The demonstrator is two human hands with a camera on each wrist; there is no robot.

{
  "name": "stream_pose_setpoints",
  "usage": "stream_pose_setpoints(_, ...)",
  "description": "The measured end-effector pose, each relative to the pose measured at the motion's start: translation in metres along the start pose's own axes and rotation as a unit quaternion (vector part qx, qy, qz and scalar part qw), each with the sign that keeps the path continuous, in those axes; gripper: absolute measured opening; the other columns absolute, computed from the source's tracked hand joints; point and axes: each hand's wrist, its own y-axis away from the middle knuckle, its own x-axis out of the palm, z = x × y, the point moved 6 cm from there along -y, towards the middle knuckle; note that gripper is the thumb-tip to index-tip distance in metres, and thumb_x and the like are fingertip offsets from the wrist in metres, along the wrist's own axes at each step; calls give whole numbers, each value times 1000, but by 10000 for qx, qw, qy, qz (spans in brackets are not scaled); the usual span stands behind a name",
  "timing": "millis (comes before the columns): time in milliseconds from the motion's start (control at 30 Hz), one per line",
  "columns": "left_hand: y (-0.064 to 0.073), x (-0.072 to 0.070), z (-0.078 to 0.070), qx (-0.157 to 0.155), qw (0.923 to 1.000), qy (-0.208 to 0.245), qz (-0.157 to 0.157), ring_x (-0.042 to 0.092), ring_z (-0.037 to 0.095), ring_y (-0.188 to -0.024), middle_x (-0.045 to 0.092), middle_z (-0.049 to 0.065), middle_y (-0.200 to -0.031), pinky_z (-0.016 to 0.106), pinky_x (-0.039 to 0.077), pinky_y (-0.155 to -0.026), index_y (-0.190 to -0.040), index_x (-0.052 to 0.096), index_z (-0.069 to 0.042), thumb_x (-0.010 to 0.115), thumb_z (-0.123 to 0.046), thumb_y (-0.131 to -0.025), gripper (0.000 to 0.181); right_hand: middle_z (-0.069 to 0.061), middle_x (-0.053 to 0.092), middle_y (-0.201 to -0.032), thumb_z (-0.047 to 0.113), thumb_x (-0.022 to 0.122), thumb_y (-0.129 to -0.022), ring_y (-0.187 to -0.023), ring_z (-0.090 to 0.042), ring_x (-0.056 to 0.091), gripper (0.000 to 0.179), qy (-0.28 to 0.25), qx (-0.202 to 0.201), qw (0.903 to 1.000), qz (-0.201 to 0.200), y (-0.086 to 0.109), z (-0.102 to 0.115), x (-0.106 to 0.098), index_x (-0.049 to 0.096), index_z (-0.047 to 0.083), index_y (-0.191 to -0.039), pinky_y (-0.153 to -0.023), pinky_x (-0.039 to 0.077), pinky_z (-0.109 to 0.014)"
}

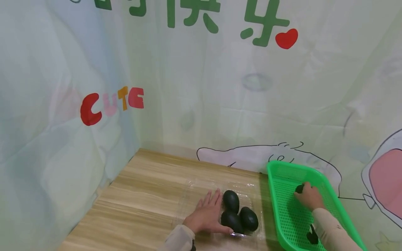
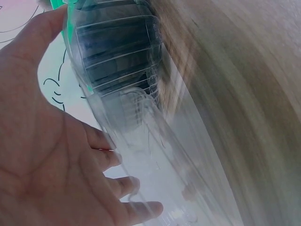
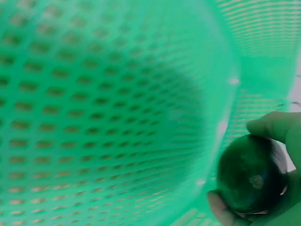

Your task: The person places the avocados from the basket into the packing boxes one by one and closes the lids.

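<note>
Three dark avocados [image 1: 249, 219] sit in a clear plastic clamshell box [image 1: 258, 205] on the table. My left hand [image 1: 205, 217] rests at the box's left side, fingers spread and fairly straight, thumb beside the nearest avocado. In the left wrist view, the palm and fingertips lie along the clear plastic wall [image 2: 150, 136]. Inside the green basket [image 1: 276, 209], my right hand [image 1: 309, 198] holds another avocado, mostly hidden by the fingers in the head view. The right wrist view shows this avocado [image 3: 249, 174] between thumb and fingers, with a small stem scar.
The perforated green basket stands right of the box, close to the printed cloth backdrop [image 1: 220, 104]. Wood-grain tabletop [image 1: 138, 195] extends left of the box. The cloth bounds the table at the back and left.
</note>
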Motion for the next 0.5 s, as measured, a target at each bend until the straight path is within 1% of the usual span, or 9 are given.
stream_pose_setpoints(100, 0, 0, 0, 11, 10000, 41, -7, 10, 41, -156, 8, 12, -171, 66, 23, -118, -162, 17, -5, 72, -77, -73, 127, -56, 36, -127, 31, 58, -101, -115, -68, 44, 77, -139, -2, 9996, 236, 4, 11, -8, 22, -27, -137, -86, 48, -67)
stream_pose_setpoints(200, 0, 0, -1, 25, 10000, 28, -23, 11, 41, -156, 8, 12, -171, 66, 24, -118, -162, 17, -5, 72, -77, -74, 127, -56, 35, -129, 36, 55, -102, -117, -67, 45, 82, -211, -6, 9993, 317, 9, 21, -15, 19, -28, -139, -87, 48, -67)
stream_pose_setpoints(400, -1, 2, 1, 42, 10000, -15, -50, 11, 41, -156, 8, 12, -171, 66, 25, -117, -162, 18, -5, 72, -78, -73, 127, -56, 29, -134, 43, 50, -104, -123, -68, 38, 87, -347, 37, 9989, 310, 19, 45, -29, 13, -26, -143, -94, 44, -71)
stream_pose_setpoints(500, -2, 2, 1, 33, 10000, -30, -42, 11, 40, -156, 8, 12, -171, 67, 25, -117, -162, 18, -5, 71, -79, -73, 127, -54, 28, -136, 41, 48, -105, -124, -67, 37, 85, -481, 16, 9987, 169, 26, 61, -35, 12, -23, -146, -95, 43, -71)
